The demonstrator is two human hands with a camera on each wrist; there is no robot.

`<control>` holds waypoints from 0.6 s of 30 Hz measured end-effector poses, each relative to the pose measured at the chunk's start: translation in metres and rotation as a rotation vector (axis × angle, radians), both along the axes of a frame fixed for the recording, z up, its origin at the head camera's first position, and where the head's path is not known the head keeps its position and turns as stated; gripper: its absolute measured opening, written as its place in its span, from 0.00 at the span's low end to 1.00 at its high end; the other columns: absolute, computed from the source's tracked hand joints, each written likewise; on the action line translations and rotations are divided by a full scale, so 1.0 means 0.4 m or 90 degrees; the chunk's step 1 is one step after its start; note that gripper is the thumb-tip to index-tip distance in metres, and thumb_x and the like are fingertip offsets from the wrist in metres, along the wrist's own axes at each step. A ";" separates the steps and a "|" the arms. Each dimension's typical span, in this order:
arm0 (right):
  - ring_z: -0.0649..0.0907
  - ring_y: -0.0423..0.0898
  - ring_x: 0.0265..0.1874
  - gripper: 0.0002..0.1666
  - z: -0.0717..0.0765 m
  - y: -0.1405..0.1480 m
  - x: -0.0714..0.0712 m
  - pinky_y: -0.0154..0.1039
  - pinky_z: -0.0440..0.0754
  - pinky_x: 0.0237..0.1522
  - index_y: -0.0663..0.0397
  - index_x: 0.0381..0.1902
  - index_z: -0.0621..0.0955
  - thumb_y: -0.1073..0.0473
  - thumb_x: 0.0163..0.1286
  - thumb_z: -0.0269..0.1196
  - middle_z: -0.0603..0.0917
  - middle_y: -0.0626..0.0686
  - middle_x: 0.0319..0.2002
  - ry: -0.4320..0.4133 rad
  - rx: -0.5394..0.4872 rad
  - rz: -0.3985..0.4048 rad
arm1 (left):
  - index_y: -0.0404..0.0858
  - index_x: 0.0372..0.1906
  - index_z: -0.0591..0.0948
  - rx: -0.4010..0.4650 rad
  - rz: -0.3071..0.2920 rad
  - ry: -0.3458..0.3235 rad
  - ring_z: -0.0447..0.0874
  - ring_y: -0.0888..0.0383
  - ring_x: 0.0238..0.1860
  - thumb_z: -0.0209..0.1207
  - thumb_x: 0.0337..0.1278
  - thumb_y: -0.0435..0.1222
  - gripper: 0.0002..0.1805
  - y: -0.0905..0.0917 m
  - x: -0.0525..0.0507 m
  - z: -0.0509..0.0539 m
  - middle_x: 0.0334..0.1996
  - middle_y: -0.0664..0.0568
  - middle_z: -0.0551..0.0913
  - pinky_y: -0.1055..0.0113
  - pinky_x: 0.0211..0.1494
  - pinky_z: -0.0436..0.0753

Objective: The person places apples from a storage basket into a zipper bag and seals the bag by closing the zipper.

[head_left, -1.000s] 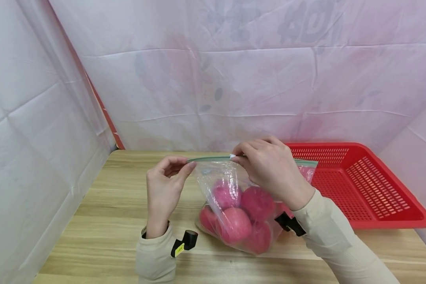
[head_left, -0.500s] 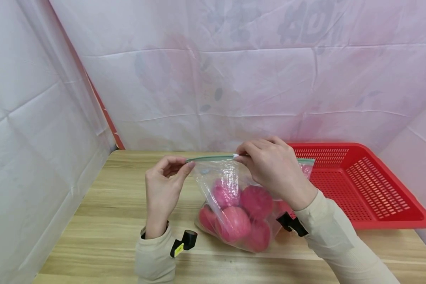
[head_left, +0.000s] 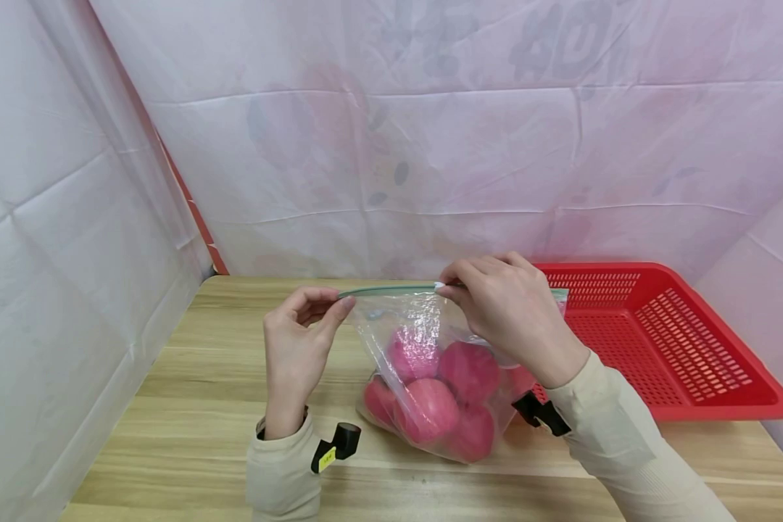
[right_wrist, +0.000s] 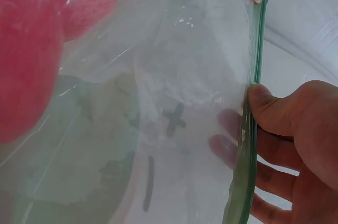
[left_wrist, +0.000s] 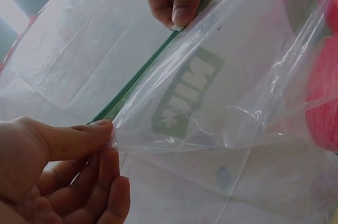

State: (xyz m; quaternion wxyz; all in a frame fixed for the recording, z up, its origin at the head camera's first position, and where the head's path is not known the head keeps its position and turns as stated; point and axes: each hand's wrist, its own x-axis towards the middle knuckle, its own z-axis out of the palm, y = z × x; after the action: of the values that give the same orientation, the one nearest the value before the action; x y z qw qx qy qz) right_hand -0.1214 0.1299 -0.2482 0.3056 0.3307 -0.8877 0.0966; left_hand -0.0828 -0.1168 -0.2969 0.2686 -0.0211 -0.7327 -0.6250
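A clear zipper bag (head_left: 391,312) with a green zip strip (head_left: 391,289) stands on the table, holding several pinkish-red apples (head_left: 431,411). My left hand (head_left: 298,341) pinches the strip's left end between thumb and fingers; the left wrist view shows this pinch (left_wrist: 68,166) close up. On the white slider (head_left: 439,287), my right hand (head_left: 515,312) has its thumb and fingers pinched, part way along the strip. From the right wrist, the thumb (right_wrist: 272,108) lies on one side of the green strip, with fingertips behind the clear film. The right hand hides part of the bag's right side.
A red plastic basket (head_left: 711,341) with perforated walls stands at the right, just behind the right forearm. The wooden table (head_left: 202,406) extends left and in front of the bag. Pale fabric curtains (head_left: 391,159) enclose the back and sides.
The right hand has slid a little to the right along the strip with the slider. The left hand and the bag have shifted slightly left.
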 end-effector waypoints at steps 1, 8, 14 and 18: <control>0.88 0.46 0.36 0.07 -0.001 0.001 0.000 0.45 0.80 0.42 0.49 0.36 0.85 0.57 0.64 0.74 0.90 0.46 0.32 0.004 0.000 0.000 | 0.30 0.36 0.86 0.001 0.000 0.000 0.86 0.65 0.31 0.74 0.52 0.28 0.09 0.000 0.000 0.000 0.33 0.41 0.88 0.75 0.41 0.86; 0.89 0.47 0.35 0.08 -0.004 0.011 -0.004 0.45 0.81 0.40 0.50 0.36 0.85 0.57 0.62 0.75 0.90 0.48 0.32 0.030 -0.004 0.004 | 0.30 0.36 0.86 0.000 0.007 0.002 0.86 0.65 0.31 0.74 0.52 0.29 0.09 -0.002 0.000 0.000 0.33 0.42 0.88 0.75 0.42 0.86; 0.89 0.47 0.33 0.10 -0.007 0.019 -0.005 0.45 0.80 0.39 0.51 0.36 0.85 0.57 0.61 0.76 0.90 0.48 0.31 0.037 -0.007 -0.001 | 0.29 0.36 0.86 0.001 0.014 0.004 0.86 0.66 0.31 0.74 0.51 0.28 0.09 -0.004 0.001 0.000 0.33 0.41 0.88 0.75 0.41 0.86; 0.88 0.47 0.33 0.09 -0.008 0.024 -0.004 0.45 0.79 0.39 0.51 0.36 0.85 0.57 0.61 0.76 0.89 0.48 0.31 0.034 -0.014 -0.007 | 0.29 0.36 0.86 0.000 0.016 0.005 0.85 0.66 0.31 0.74 0.52 0.28 0.09 -0.005 0.001 -0.001 0.33 0.41 0.88 0.75 0.41 0.86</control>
State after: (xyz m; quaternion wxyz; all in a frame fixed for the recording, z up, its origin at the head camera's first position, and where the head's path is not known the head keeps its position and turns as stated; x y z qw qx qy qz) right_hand -0.1229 0.1394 -0.2514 0.3336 0.3251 -0.8797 0.0961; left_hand -0.0822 -0.1187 -0.2972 0.2794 -0.0145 -0.7318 -0.6214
